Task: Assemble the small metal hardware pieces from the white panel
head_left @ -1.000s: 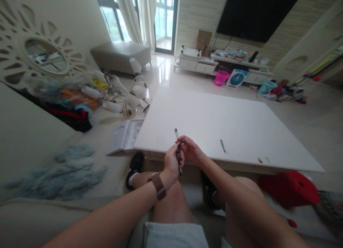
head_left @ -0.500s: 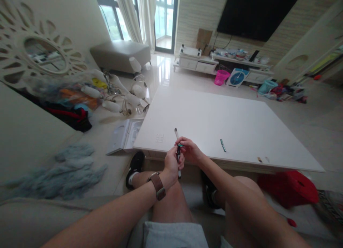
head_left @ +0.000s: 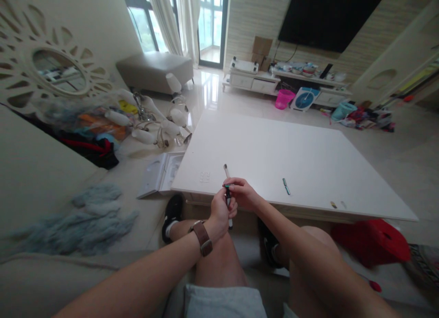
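My left hand, with a brown strap on the wrist, is closed around a thin dark tool held upright just off the near edge of the white table. My right hand pinches the tool's green-tipped top end. A slim silver stick lies on the table just beyond my hands. A small green piece lies on the table to the right.
A white tray and a chandelier with white shades sit on the floor to the left. A blue rug lies near the sofa. A red stool stands by my right knee. Two tiny bits rest near the table's front right.
My right hand's fingers have shifted slightly at the top of the tool, exposing its green tip. The left hand has stayed almost still.
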`<state>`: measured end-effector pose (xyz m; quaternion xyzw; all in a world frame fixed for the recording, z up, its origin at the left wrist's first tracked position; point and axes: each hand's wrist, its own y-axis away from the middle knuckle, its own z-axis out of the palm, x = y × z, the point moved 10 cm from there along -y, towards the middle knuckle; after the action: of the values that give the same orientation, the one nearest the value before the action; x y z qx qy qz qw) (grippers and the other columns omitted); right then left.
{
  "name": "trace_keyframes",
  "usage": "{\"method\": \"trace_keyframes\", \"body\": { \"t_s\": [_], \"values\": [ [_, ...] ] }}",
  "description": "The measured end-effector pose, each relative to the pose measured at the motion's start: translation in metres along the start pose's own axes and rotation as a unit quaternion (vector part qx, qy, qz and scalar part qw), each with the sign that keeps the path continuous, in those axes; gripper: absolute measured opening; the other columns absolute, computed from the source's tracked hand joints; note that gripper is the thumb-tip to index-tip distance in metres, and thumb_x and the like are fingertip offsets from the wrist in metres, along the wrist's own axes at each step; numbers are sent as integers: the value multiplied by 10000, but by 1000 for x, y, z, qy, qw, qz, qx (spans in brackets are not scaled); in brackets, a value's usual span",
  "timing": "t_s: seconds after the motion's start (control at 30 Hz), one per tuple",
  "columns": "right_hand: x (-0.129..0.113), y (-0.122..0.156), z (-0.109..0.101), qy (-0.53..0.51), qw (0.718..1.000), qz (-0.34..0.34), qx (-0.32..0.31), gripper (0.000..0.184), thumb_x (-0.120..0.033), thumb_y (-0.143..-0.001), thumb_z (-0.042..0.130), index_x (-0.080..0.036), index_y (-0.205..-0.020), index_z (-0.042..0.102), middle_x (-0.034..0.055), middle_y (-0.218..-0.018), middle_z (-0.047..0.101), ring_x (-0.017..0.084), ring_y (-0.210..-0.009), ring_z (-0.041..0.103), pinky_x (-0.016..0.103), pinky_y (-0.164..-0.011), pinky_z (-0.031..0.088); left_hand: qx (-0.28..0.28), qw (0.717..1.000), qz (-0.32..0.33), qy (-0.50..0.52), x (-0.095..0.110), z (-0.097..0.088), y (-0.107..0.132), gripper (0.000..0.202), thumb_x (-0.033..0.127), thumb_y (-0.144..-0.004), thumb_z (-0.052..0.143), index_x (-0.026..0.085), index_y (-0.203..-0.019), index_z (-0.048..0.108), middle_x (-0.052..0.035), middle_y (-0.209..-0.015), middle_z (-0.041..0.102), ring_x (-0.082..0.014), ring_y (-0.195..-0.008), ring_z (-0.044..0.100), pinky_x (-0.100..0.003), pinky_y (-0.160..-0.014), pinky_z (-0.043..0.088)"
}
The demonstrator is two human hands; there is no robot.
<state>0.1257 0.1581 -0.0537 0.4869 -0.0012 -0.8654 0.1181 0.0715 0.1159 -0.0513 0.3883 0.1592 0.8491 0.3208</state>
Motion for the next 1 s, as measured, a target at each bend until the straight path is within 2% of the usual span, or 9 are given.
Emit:
{"method": "trace_keyframes", "body": {
  "t_s": [0.2,0.43,0.6,1.0],
  "values": [
    [4,0,-1,32,999,-6,0,221,-264,-645,846,-185,-817,731,6,-761,678,131,-605,625,217,-505,495,9,1000,-22,21,-3,0,1,333,294,-912,368,200,-593,388,57,-371,301,-56,-288,185,-172,-314,115],
    [3,2,-2,49,999,-6,19,216,-247,-636,840,-179,-811,733,1,-767,670,126,-602,620,217,-505,485,-25,998,-46,34,-8,5,-2,342,325,-919,361,207,-599,389,68,-358,255,-60,-282,162,-167,-309,93],
    [5,3,-4,49,998,5,29,215,-246,-632,834,-171,-807,733,3,-753,672,126,-588,615,222,-506,472,-44,998,-30,27,-8,6,-4,372,377,-931,376,206,-602,409,68,-362,272,-61,-284,177,-168,-302,130],
    [-1,3,3,33,999,15,20,211,-222,-600,842,-155,-773,742,-1,-727,663,113,-572,593,204,-490,456,-41,999,-5,1,-4,5,-3,342,410,-912,421,207,-636,427,75,-356,278,-63,-290,176,-171,-308,157]
  ]
}}
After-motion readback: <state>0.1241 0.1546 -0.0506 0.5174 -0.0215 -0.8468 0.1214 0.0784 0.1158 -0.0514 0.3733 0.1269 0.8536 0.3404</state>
